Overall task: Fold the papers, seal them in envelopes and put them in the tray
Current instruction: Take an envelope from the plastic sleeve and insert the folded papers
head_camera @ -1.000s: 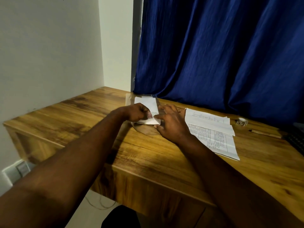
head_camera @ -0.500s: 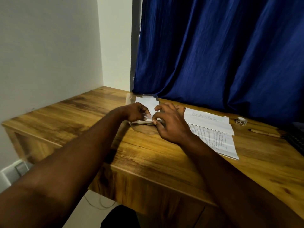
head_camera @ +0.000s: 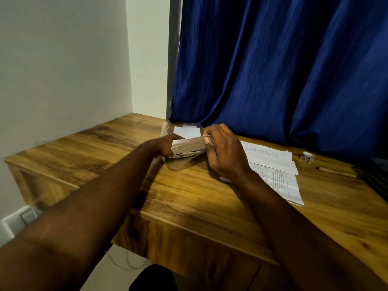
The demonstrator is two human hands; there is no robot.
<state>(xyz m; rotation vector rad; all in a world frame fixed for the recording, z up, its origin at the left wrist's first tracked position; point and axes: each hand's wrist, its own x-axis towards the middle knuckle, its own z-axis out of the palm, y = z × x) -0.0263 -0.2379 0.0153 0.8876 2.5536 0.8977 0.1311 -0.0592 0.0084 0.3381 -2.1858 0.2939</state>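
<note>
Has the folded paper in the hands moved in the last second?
Yes. The folded paper has lifted off the desk, rising in the picture toward the clear tray behind it.

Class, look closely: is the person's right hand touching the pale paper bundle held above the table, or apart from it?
Touching. The head view shows the right hand pinching the paper bundle at its right end, thumb lying on its face.

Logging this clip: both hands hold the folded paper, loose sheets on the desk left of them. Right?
No. The head view shows the loose sheets right of them on the desk; left hand and right hand do hold the folded paper.
</note>
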